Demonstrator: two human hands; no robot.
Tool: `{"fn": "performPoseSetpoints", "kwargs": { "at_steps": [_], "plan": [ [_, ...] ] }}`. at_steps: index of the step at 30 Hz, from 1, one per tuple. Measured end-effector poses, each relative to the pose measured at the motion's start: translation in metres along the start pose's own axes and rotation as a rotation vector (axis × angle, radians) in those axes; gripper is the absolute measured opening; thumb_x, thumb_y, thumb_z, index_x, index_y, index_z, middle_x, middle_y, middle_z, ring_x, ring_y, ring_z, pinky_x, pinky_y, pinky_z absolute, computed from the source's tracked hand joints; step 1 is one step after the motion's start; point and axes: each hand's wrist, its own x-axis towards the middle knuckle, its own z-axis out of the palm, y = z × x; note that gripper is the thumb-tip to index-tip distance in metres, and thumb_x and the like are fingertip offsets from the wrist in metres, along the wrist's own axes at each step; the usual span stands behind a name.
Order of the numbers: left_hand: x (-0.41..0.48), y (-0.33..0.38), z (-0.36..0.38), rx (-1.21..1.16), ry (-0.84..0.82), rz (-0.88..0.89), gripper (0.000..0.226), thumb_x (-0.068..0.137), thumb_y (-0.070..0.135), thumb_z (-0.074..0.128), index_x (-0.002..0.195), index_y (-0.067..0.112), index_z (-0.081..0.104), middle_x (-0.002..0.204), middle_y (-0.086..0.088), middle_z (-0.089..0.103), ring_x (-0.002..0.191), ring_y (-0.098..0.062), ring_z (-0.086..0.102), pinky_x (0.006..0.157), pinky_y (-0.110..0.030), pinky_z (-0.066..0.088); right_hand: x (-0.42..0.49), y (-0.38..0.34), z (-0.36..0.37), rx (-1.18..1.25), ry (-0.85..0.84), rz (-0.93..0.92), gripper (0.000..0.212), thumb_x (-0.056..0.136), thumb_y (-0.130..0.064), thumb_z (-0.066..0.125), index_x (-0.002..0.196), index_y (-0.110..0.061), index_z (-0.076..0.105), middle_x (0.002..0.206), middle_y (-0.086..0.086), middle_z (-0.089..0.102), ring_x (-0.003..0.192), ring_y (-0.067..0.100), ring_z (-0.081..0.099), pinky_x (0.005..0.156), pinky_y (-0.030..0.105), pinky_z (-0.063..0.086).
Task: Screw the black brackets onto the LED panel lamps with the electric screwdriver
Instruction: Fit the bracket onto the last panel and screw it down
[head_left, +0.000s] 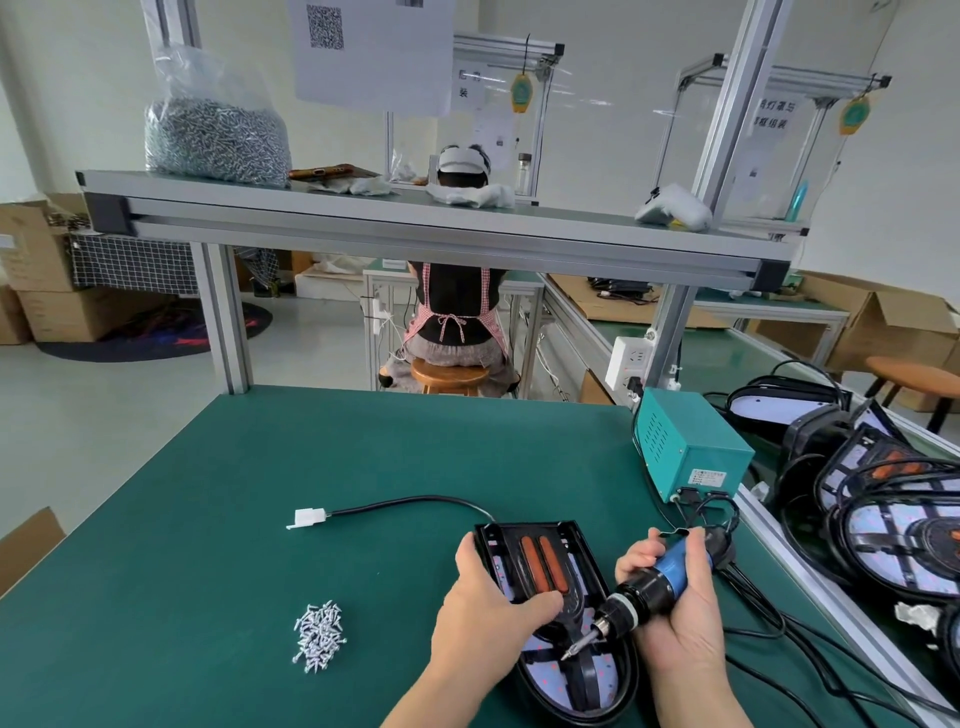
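Observation:
An oval LED panel lamp lies on the green table in front of me, with a black bracket laid across its back. My left hand rests on the bracket's left side, thumb pressing near its middle. My right hand grips the blue and black electric screwdriver. The screwdriver is tilted, and its bit carries a screw just above the bracket's lower arm. The lamp's black cable ends in a white connector. A pile of loose silver screws lies to the left of the lamp.
A teal power box stands at the table's right edge with cords trailing from it. More lamps with brackets are stacked on the conveyor to the right. A bag of screws sits on the overhead shelf. A person sits on a stool beyond the table.

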Motion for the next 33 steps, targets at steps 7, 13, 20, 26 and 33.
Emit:
{"fn": "performPoseSetpoints", "kwargs": {
  "at_steps": [7,13,20,26,33],
  "plan": [
    [0.012,-0.010,-0.015,-0.185,-0.123,0.022,0.065,0.058,0.035,0.081,0.115,0.039,0.049,0.096,0.017,0.075,0.094,-0.006,0.070,0.093,-0.033,0.053,0.000,-0.003,0.002,0.051,-0.015,-0.006,0.059,0.053,-0.029,0.093,0.097,-0.009,0.059,0.074,-0.004,0.054,0.062,0.006,0.050,0.053,0.016,0.049],
    [0.009,-0.015,-0.019,-0.161,-0.124,0.144,0.044,0.071,0.034,0.076,0.110,0.040,0.058,0.098,0.020,0.075,0.092,0.001,0.069,0.082,-0.021,0.047,-0.003,-0.003,0.008,-0.005,0.022,-0.044,0.040,0.078,-0.040,0.075,0.097,-0.009,0.057,0.070,-0.002,0.054,0.057,0.007,0.052,0.053,0.016,0.050],
    [0.014,-0.017,-0.017,-0.169,-0.114,0.101,0.041,0.078,0.024,0.080,0.111,0.035,0.058,0.096,0.019,0.075,0.089,0.000,0.070,0.078,-0.019,0.049,-0.021,-0.007,0.053,-0.356,-0.078,-0.280,0.029,0.084,-0.037,0.071,0.092,-0.014,0.056,0.071,-0.002,0.054,0.056,0.008,0.054,0.052,0.018,0.050],
    [0.015,-0.015,-0.018,-0.147,-0.134,0.084,0.044,0.073,0.032,0.079,0.111,0.034,0.058,0.102,0.015,0.075,0.098,-0.006,0.070,0.097,-0.034,0.052,-0.038,-0.007,0.101,-0.652,-0.213,-0.481,0.033,0.086,-0.033,0.075,0.100,-0.011,0.056,0.063,0.001,0.056,0.054,0.014,0.059,0.053,0.023,0.051],
    [0.018,-0.015,-0.016,-0.142,-0.116,0.049,0.046,0.073,0.030,0.082,0.111,0.033,0.055,0.106,0.013,0.072,0.101,-0.009,0.068,0.099,-0.037,0.052,-0.054,0.016,0.109,-0.901,-0.269,-0.626,0.030,0.087,-0.033,0.074,0.098,-0.012,0.055,0.059,0.000,0.058,0.056,0.018,0.065,0.050,0.025,0.051]
  ]
}}
